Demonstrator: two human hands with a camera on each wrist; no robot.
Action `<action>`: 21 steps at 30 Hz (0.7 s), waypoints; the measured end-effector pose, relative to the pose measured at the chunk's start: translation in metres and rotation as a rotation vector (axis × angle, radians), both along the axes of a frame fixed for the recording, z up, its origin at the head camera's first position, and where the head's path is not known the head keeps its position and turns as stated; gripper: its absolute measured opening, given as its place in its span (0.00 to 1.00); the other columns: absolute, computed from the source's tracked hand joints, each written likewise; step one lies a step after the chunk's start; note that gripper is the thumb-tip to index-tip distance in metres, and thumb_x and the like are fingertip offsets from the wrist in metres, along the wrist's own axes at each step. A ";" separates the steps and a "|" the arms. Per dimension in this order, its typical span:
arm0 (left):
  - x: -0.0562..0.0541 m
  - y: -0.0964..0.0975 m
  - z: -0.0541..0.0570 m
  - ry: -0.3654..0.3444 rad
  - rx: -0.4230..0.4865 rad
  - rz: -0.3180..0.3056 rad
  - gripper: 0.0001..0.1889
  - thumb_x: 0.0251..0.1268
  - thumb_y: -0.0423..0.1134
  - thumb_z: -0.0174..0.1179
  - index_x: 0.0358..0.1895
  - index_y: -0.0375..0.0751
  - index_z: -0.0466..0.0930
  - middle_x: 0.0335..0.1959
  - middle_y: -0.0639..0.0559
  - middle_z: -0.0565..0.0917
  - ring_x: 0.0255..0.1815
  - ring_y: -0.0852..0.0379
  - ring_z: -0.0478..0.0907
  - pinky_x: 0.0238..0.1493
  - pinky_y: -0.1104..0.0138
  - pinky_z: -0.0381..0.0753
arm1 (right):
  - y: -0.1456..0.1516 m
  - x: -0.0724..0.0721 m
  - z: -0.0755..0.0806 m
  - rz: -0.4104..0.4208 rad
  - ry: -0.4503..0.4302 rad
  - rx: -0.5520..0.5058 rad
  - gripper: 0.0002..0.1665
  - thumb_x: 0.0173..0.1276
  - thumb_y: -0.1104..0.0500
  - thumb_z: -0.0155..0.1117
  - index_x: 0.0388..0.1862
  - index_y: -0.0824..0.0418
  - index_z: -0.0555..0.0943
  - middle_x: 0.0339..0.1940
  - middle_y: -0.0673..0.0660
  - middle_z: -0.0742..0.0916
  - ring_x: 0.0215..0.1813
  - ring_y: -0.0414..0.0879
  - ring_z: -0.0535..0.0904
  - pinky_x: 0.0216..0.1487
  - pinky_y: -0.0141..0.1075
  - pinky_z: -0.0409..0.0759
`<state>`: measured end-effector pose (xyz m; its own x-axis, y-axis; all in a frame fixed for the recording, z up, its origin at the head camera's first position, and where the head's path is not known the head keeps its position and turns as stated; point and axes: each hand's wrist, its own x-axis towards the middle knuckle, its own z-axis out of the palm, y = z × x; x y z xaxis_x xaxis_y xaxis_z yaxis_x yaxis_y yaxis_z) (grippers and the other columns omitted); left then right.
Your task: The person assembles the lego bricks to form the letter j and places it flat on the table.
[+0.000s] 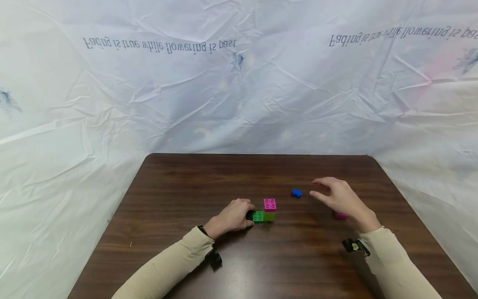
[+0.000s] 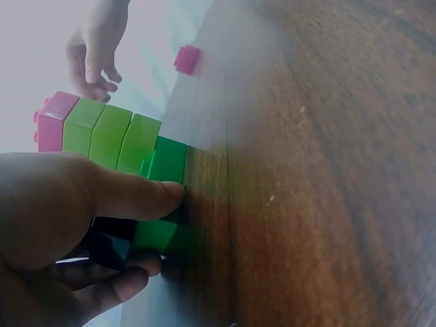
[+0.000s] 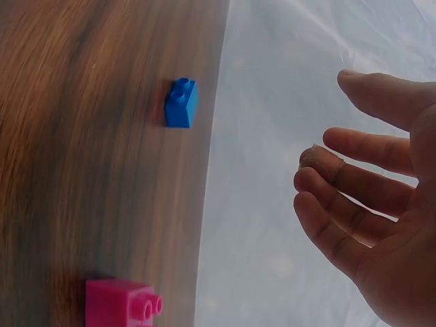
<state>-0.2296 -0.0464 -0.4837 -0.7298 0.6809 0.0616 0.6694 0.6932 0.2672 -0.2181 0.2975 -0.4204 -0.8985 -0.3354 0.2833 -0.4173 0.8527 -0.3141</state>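
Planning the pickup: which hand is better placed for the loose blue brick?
Probably the right hand: it is empty and near the blue brick; the left hand holds the joined bricks.

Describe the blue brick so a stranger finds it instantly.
Over the brown table, find the right hand. In the head view, the small blue brick lies between it and the pink-topped stack. It lies loose, the only bright blue brick in sight.

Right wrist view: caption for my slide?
Empty right grip, clear of a blue brick and a pink brick on a brown table.
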 end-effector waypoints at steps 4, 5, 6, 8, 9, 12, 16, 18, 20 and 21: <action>0.000 0.001 0.001 -0.001 -0.001 0.002 0.21 0.55 0.47 0.72 0.51 0.43 0.85 0.40 0.54 0.82 0.40 0.61 0.80 0.42 0.70 0.80 | 0.005 0.002 0.000 -0.007 -0.003 -0.008 0.26 0.67 0.48 0.66 0.56 0.65 0.81 0.53 0.65 0.85 0.53 0.60 0.81 0.50 0.56 0.78; 0.000 0.001 0.001 0.001 -0.002 0.002 0.21 0.55 0.47 0.72 0.51 0.43 0.85 0.40 0.54 0.82 0.40 0.61 0.80 0.42 0.70 0.80 | 0.006 0.002 0.000 -0.010 -0.004 -0.009 0.27 0.67 0.48 0.66 0.57 0.65 0.81 0.53 0.65 0.85 0.53 0.60 0.81 0.50 0.56 0.78; 0.000 0.001 0.001 0.002 -0.004 0.002 0.21 0.55 0.47 0.72 0.51 0.43 0.85 0.40 0.54 0.82 0.40 0.61 0.80 0.42 0.69 0.80 | 0.007 0.003 0.000 -0.012 -0.006 -0.010 0.27 0.67 0.48 0.66 0.57 0.65 0.80 0.53 0.65 0.85 0.53 0.61 0.81 0.50 0.56 0.78; 0.000 0.001 0.001 0.003 -0.004 0.001 0.21 0.55 0.47 0.72 0.51 0.43 0.85 0.40 0.54 0.82 0.40 0.61 0.80 0.42 0.69 0.80 | 0.009 0.004 0.000 -0.020 -0.013 -0.012 0.27 0.67 0.48 0.66 0.57 0.65 0.80 0.53 0.65 0.84 0.53 0.61 0.81 0.50 0.57 0.78; 0.000 0.002 0.001 0.003 -0.004 0.000 0.20 0.55 0.47 0.71 0.51 0.43 0.85 0.40 0.54 0.82 0.40 0.61 0.80 0.42 0.69 0.80 | 0.010 0.004 0.000 -0.024 -0.016 -0.012 0.27 0.67 0.48 0.66 0.57 0.65 0.80 0.53 0.65 0.84 0.53 0.61 0.81 0.50 0.57 0.78; 0.001 0.002 0.001 0.002 -0.004 -0.001 0.21 0.55 0.47 0.71 0.51 0.42 0.85 0.40 0.54 0.83 0.40 0.61 0.80 0.42 0.69 0.80 | 0.012 0.005 -0.001 -0.037 -0.018 -0.014 0.27 0.67 0.47 0.66 0.57 0.64 0.80 0.53 0.65 0.84 0.53 0.61 0.80 0.49 0.57 0.78; 0.001 0.002 0.001 -0.001 -0.002 -0.002 0.21 0.56 0.47 0.71 0.51 0.42 0.85 0.41 0.54 0.83 0.41 0.61 0.80 0.43 0.69 0.80 | 0.016 0.007 -0.002 -0.048 -0.012 -0.020 0.27 0.67 0.47 0.67 0.57 0.64 0.80 0.53 0.65 0.84 0.52 0.60 0.81 0.48 0.56 0.78; 0.001 0.001 0.000 -0.003 0.001 -0.002 0.21 0.56 0.47 0.71 0.51 0.42 0.85 0.41 0.54 0.83 0.40 0.61 0.80 0.42 0.69 0.80 | 0.018 0.008 -0.002 -0.054 -0.017 -0.019 0.28 0.67 0.46 0.66 0.57 0.64 0.80 0.53 0.66 0.84 0.52 0.60 0.81 0.48 0.57 0.78; 0.001 0.001 0.000 -0.001 0.003 -0.003 0.20 0.56 0.47 0.71 0.51 0.43 0.85 0.41 0.54 0.83 0.40 0.61 0.80 0.42 0.69 0.80 | 0.020 0.009 -0.003 -0.062 -0.025 -0.016 0.29 0.67 0.46 0.66 0.58 0.65 0.80 0.54 0.66 0.84 0.52 0.61 0.80 0.48 0.57 0.78; 0.001 0.001 0.000 -0.001 0.004 -0.003 0.20 0.56 0.47 0.71 0.51 0.43 0.85 0.41 0.54 0.83 0.40 0.61 0.80 0.42 0.69 0.80 | 0.022 0.009 -0.003 -0.067 -0.031 -0.012 0.29 0.67 0.45 0.66 0.58 0.65 0.80 0.54 0.67 0.84 0.53 0.62 0.80 0.49 0.58 0.77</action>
<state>-0.2290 -0.0449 -0.4835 -0.7276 0.6830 0.0636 0.6713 0.6899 0.2709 -0.2089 0.3191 -0.4238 -0.9273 -0.2705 0.2586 -0.3490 0.8748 -0.3362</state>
